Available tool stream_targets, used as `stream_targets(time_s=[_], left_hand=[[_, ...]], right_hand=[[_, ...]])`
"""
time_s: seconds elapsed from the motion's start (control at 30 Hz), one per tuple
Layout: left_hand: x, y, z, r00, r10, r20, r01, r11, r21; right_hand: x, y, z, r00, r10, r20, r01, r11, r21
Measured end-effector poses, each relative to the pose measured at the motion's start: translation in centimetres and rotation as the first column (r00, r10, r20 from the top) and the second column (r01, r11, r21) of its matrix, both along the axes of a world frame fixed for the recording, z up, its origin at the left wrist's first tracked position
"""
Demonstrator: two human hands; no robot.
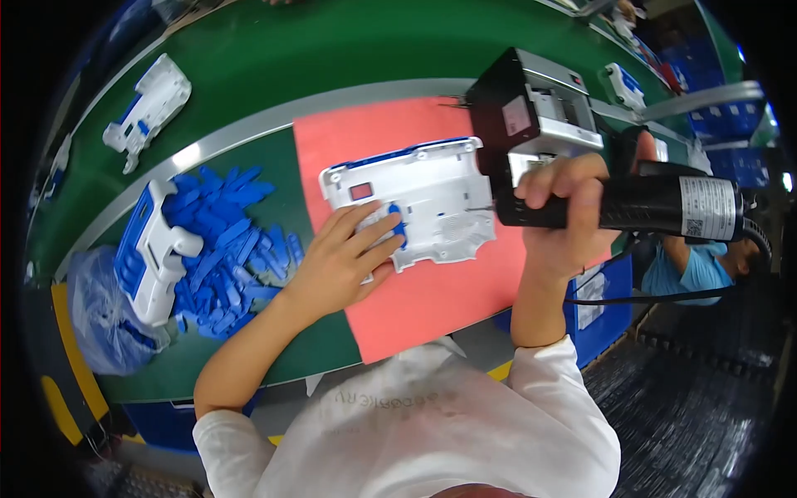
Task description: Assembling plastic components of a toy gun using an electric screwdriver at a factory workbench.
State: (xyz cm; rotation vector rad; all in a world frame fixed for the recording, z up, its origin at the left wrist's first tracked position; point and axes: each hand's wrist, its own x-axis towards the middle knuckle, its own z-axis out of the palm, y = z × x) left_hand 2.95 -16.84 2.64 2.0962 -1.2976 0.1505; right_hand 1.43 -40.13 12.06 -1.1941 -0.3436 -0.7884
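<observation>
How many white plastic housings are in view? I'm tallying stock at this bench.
4: one under the left hand on the pink mat, one on the blue clips, two on the belt. Others may be hidden.

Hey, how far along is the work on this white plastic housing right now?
Done: the white housing lies on the red mat. In hand: the left hand presses a blue clip on it, and the right hand holds the handheld tool at its edge. Left: another housing on the blue clips pile.
</observation>
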Motion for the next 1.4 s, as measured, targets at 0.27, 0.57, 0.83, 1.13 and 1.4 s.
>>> stream_targets(time_s=[0.27, 0.57, 0.83, 1.13, 1.4], left_hand=[[-0.1, 0.3, -0.6, 0.998, -0.001, -0.060, -0.005, 0.995, -0.097], [0.0, 0.5, -1.1, 0.997, 0.006, -0.071, -0.014, 0.994, -0.112], [-0.1, 0.3, -1.0, 0.997, 0.012, -0.075, -0.020, 0.993, -0.115], [-0.2, 0.0, -1.2, 0.998, 0.026, -0.057, -0.033, 0.990, -0.135], [-0.1, 0.1, -1.3, 0.998, 0.038, -0.050, -0.043, 0.992, -0.120]], right_hand=[[2.8, 6.6, -3.0, 0.993, -0.007, -0.120, -0.036, 0.937, -0.346], [3.1, 7.4, -3.5, 0.986, -0.067, -0.153, 0.010, 0.939, -0.343], [3.2, 7.2, -4.0, 0.984, -0.056, -0.168, -0.013, 0.922, -0.386], [2.8, 7.5, -4.0, 0.982, -0.064, -0.178, -0.006, 0.930, -0.367], [3.2, 7.1, -4.3, 0.995, -0.021, -0.101, -0.011, 0.950, -0.313]])
